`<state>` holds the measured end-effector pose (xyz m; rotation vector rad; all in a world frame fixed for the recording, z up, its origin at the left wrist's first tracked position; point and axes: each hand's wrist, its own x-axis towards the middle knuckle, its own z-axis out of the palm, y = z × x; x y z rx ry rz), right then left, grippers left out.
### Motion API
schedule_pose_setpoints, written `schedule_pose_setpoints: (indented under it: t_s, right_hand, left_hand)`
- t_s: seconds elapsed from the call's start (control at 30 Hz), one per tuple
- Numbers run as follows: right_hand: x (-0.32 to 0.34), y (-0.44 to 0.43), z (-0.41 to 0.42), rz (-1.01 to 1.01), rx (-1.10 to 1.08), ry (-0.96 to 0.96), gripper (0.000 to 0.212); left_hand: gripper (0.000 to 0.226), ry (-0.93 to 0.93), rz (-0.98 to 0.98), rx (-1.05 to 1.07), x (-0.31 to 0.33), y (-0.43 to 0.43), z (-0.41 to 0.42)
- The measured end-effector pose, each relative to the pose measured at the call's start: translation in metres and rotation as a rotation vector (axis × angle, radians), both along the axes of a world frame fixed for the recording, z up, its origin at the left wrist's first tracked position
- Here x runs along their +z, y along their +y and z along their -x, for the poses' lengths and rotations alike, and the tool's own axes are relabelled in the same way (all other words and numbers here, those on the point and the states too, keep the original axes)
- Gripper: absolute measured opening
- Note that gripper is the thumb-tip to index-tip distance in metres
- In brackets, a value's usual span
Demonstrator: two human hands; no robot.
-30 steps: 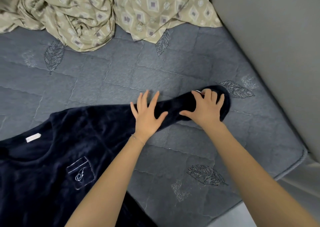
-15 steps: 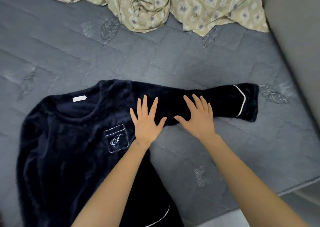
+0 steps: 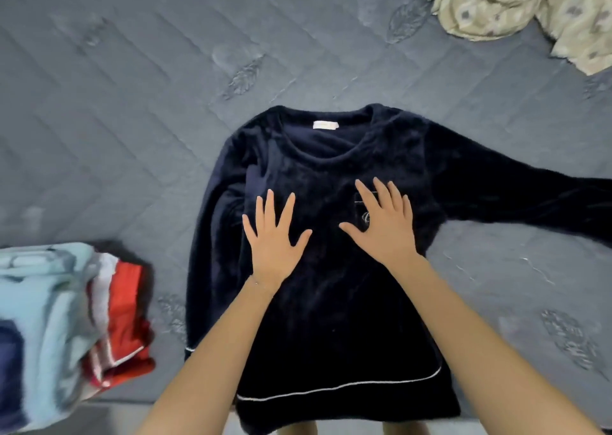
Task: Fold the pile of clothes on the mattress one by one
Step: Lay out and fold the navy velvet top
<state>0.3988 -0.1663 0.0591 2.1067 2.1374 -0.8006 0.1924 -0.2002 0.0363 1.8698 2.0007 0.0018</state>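
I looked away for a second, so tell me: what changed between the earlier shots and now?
The left hand and right hand slid off the outstretched sleeve onto the chest of the top, pressing flat, gripping nothing. The top stayed spread on the mattress, sleeve still out; the beige cloth did not move.

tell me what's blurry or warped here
Head view: the folded pile lower left and the beige cloth top right are smeared; the left hand, right hand and navy top look sharper; the wide lens curves the mattress quilting; light is soft, no glare.
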Motion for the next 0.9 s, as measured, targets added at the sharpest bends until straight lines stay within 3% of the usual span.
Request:
schedule_pose_setpoints:
  t_s: [0.27, 0.4, 0.6, 0.73, 0.9]
  right_hand:
    - [-0.018, -0.02, 0.11, 0.038, 0.166, 0.004, 0.083]
    - [-0.024, -0.022, 0.145, 0.054, 0.218, 0.027, 0.079]
    - [-0.026, -0.012, 0.192, 0.075, 0.317, 0.058, 0.07]
    - [-0.019, 0.0, 0.228, 0.0, 0.364, 0.092, 0.063]
    - [-0.007, 0.023, 0.282, -0.044, 0.431, 0.151, 0.066]
  left_hand:
    - [0.063, -0.046, 0.056, 0.375, -0.022, -0.048, 0.108]
    - [0.057, -0.286, 0.077, 0.658, -0.035, -0.055, 0.145]
    - [0.019, -0.421, 0.042, 0.735, -0.045, -0.059, 0.177]
    - [0.012, -0.387, -0.227, 0.727, -0.023, -0.059, 0.191]
    - [0.01, -0.347, -0.34, 0.703, 0.008, -0.042, 0.217]
